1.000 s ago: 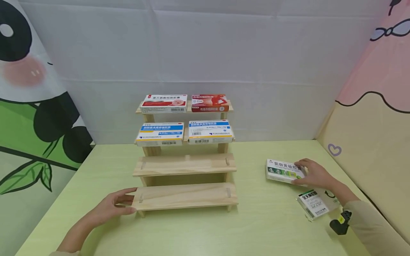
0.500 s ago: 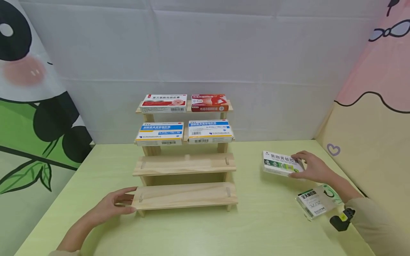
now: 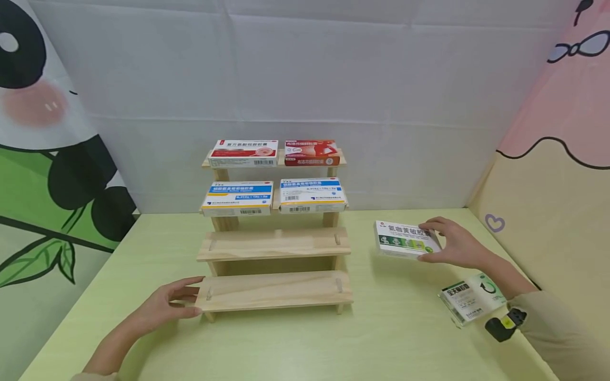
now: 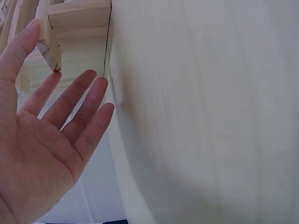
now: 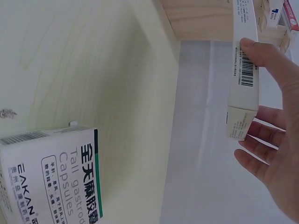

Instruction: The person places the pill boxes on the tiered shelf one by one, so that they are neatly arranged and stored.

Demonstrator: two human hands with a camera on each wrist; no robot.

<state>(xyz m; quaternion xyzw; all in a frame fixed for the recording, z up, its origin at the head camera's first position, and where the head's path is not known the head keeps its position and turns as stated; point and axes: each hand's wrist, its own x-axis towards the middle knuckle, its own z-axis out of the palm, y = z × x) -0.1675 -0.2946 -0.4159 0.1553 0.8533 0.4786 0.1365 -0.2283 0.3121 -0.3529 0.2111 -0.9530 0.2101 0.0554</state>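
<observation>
My right hand [image 3: 455,243] pinches one end of a white medicine box [image 3: 405,238] with a green picture strip, thumb on the near side. The right wrist view shows that box [image 5: 243,60] from its barcode side, raised off the table. My left hand [image 3: 167,304] lies at the left end of the wooden stepped rack [image 3: 274,291], its thumb and index finger at opposite edges of the lowest board. In the left wrist view, the other fingers of my left hand [image 4: 51,135] extend free beside the board's corner [image 4: 51,53].
Two blue-and-white boxes [image 3: 238,198] stand on the rack's second tier from the top. A white-and-red box [image 3: 244,153] and a red box [image 3: 312,153] occupy the top tier. Another medicine box [image 3: 469,299] lies on the table [image 3: 305,344] near my right wrist. A white backdrop [image 3: 405,106] rises behind.
My right hand has lifted the white-and-green medicine box and carried it left and farther from me, towards the rack. The left hand has stayed at the lowest board.
</observation>
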